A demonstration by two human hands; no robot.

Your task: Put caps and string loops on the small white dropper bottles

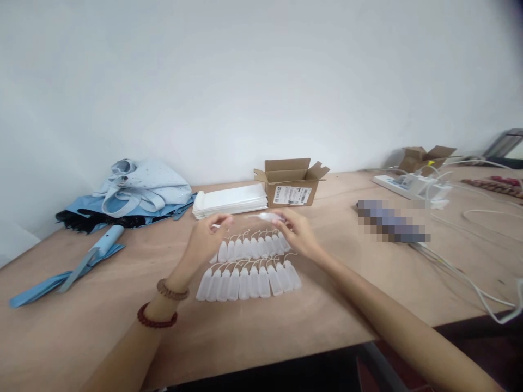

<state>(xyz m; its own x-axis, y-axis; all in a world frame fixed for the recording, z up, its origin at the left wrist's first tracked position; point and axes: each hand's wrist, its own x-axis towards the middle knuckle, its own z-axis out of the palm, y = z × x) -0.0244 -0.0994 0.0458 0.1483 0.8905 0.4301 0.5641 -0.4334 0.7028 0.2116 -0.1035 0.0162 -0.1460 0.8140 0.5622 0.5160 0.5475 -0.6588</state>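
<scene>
Two rows of small translucent white plastic bottles with thin pale cords lie on the wooden table: a front row [249, 285] and a back row [251, 249]. My right hand [297, 231] pinches another small white bottle [269, 216] above the right end of the back row. My left hand [210, 234] hovers over that row's left end, thumb and fingers drawn together. Whatever those left fingers hold is too small to make out. Part of the back row is hidden behind both hands.
Behind the rows are a stack of white envelopes [231, 198] and an open cardboard box [290, 190]. A blue umbrella [108, 239] and a light blue bag [147, 185] lie at left. To the right are a blurred-out object [392, 222], a power strip [402, 187] and white cables.
</scene>
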